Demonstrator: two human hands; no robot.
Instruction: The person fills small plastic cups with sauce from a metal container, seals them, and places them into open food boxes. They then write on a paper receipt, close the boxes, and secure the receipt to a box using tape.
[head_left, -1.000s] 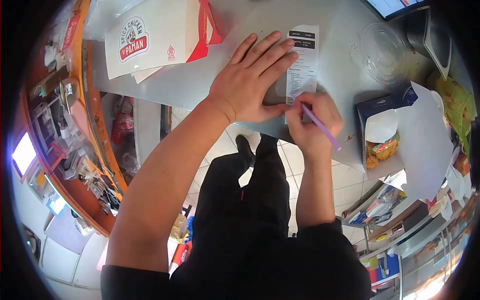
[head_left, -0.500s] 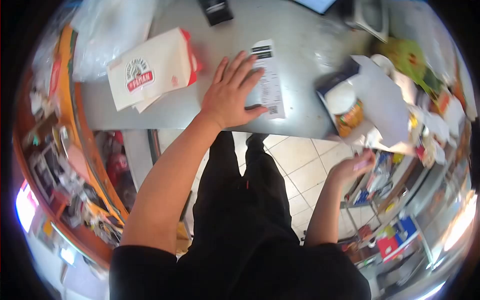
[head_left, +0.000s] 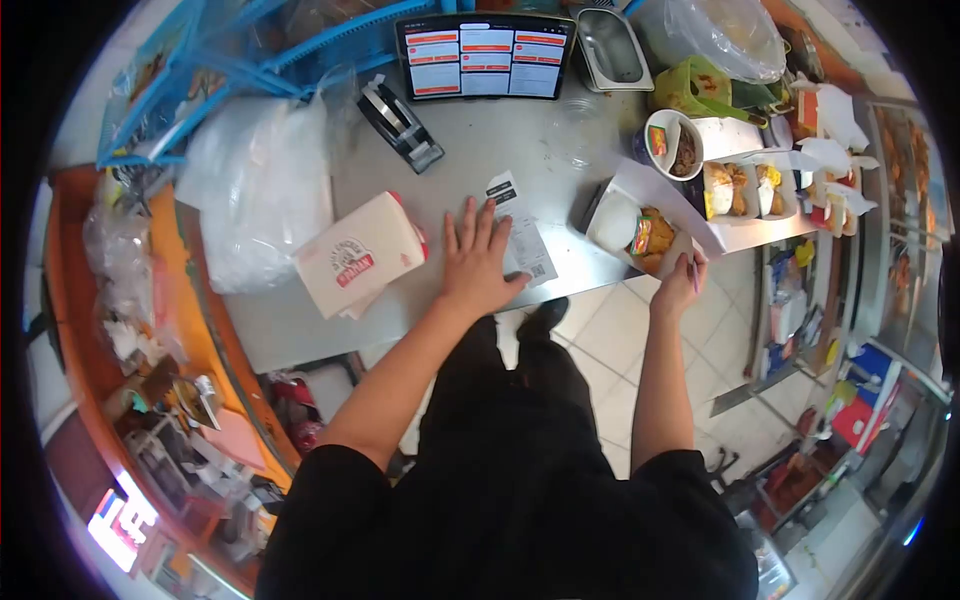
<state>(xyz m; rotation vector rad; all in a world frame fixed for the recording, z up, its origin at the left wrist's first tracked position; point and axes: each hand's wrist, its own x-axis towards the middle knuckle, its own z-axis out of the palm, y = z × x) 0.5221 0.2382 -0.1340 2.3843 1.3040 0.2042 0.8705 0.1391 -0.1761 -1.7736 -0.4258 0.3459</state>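
Note:
My left hand [head_left: 480, 265] lies flat on the steel table with its fingers spread. Its fingers overlap the left side of a printed receipt [head_left: 528, 250]. Just left of it lies a closed white paper food box [head_left: 355, 255] with a red logo and red end. My right hand [head_left: 682, 288] is closed around a thin pinkish pen-like stick [head_left: 695, 273], with its fingertips right at the near corner of an open meal box [head_left: 712, 236]. Inside that box are a white rice mound [head_left: 613, 222], a small sauce sachet [head_left: 640, 236] and fried chicken [head_left: 658, 235].
A tape dispenser [head_left: 402, 125] and a lit tablet [head_left: 485, 58] stand at the back. Clear plastic bags [head_left: 260, 190] cover the left side. To the right are a paper bowl [head_left: 672, 145], more filled boxes [head_left: 728, 190], a green container [head_left: 692, 88] and a metal pan [head_left: 612, 52].
My right hand has moved up to the open meal box's near edge. The view has shifted, bringing the tablet and back of the table into sight. My left hand stays by the receipt.

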